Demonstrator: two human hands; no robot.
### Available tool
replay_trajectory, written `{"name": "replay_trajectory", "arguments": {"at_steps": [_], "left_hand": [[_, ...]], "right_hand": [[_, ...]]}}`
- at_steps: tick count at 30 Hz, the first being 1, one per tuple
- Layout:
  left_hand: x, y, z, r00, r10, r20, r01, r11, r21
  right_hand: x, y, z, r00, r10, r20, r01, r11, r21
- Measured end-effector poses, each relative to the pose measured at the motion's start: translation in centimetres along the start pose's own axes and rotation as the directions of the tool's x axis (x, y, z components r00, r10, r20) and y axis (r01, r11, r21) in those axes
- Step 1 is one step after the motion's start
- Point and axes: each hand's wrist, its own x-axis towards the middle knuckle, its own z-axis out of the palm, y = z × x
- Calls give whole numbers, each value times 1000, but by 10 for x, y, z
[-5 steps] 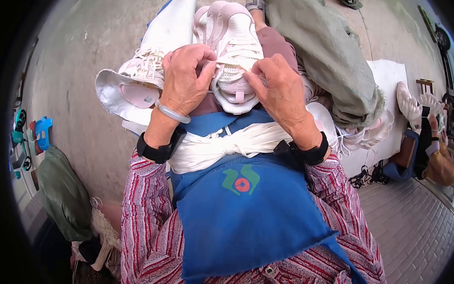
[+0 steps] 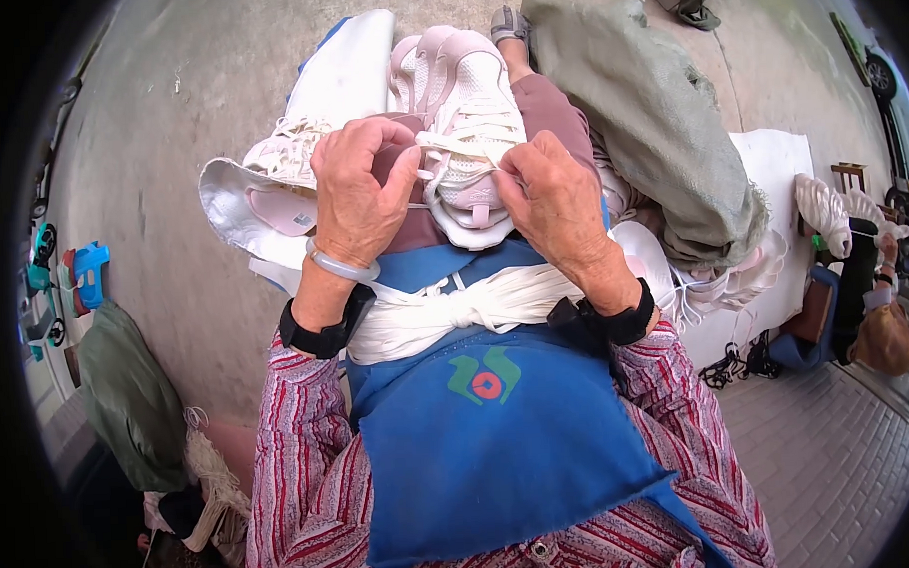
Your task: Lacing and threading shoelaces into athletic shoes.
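Note:
A white and pink sneaker (image 2: 481, 83) lies on my lap with its heel end toward me. Its flat cream shoelace (image 2: 457, 144) crosses the upper part. On the left of the shoe, my left hand (image 2: 363, 192) pinches a lace end between thumb and forefinger. My right hand (image 2: 554, 195) is closed at the shoe's right edge, its thumb and forefinger on the lace by the eyelets. A bundle of white laces (image 2: 456, 314) is tied across my blue apron (image 2: 481, 463).
More sneakers stand behind this one. At the left lie another laced shoe (image 2: 280, 150) and an upturned pale shoe (image 2: 233, 197). A grey-green cloth (image 2: 649, 117) covers things at the right, beside several shoes on a white sheet (image 2: 771, 173). Another person (image 2: 887, 329) sits at far right.
My left hand has drawn slightly left, away from the shoe, with the lace end in its fingers. The right hand stays by the eyelets. The whole view has shifted a little.

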Motion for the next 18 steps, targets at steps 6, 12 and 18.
{"name": "replay_trajectory", "arguments": {"at_steps": [6, 12, 18], "left_hand": [[-17, 7, 3, 989, 46, 142, -52, 998, 38], [-13, 10, 1, 990, 33, 139, -36, 999, 20], [-21, 32, -7, 998, -3, 64, 7, 998, -63]], "right_hand": [[10, -1, 3, 994, 106, 5, -102, 944, 314], [18, -6, 4, 985, 168, -38, -147, 935, 323], [-2, 31, -10, 898, 428, -102, -291, 752, 592]]}}
